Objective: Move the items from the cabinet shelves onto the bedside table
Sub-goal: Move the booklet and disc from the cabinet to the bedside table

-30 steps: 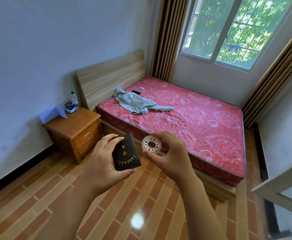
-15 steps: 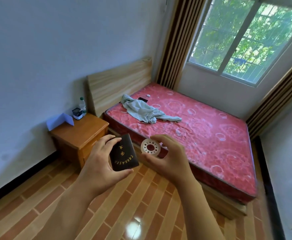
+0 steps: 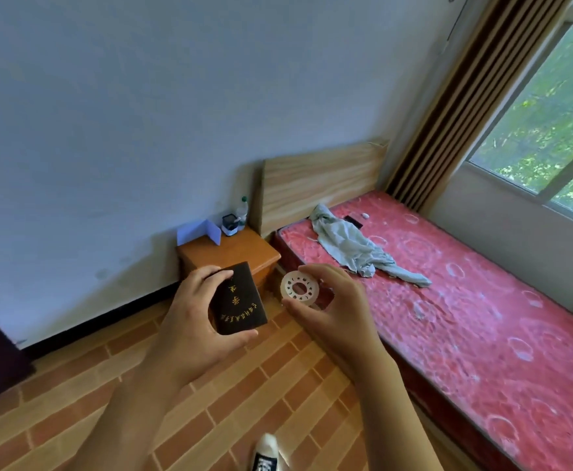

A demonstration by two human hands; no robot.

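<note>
The person is carrying two items toward the bedside table (image 3: pixel 244 253), one in each hand, both held up in front of the chest. The left hand (image 3: pixel 189 314) is gripping a small dark booklet (image 3: pixel 239 300) with gold lettering — thumb along its lower edge, fingers curling over the top corner, so the cover is facing up and the booklet is not slipping. The right hand (image 3: pixel 329 307) is pinching a white tape roll (image 3: pixel 299 289) by its rim between thumb and fingertips, a narrow grip that suits a light ring and should make it easy to set down flat.

Both items are hanging in the air just short of the table, not yet touching it. The table is standing against the wall beside the bed's wooden headboard (image 3: pixel 319 178); a folded blue paper (image 3: pixel 198 231), a small dark cup (image 3: pixel 230 225) and a plastic bottle (image 3: pixel 242 209) are sitting along its back edge, leaving the front part bare, which looks the likeliest landing spot. A grey cloth (image 3: pixel 356 246) is lying crumpled on the red mattress (image 3: pixel 465 300). A shoe toe (image 3: pixel 268 450) is showing at the bottom — the person appears to be mid-stride on the brick-patterned floor (image 3: pixel 244 396).
</note>
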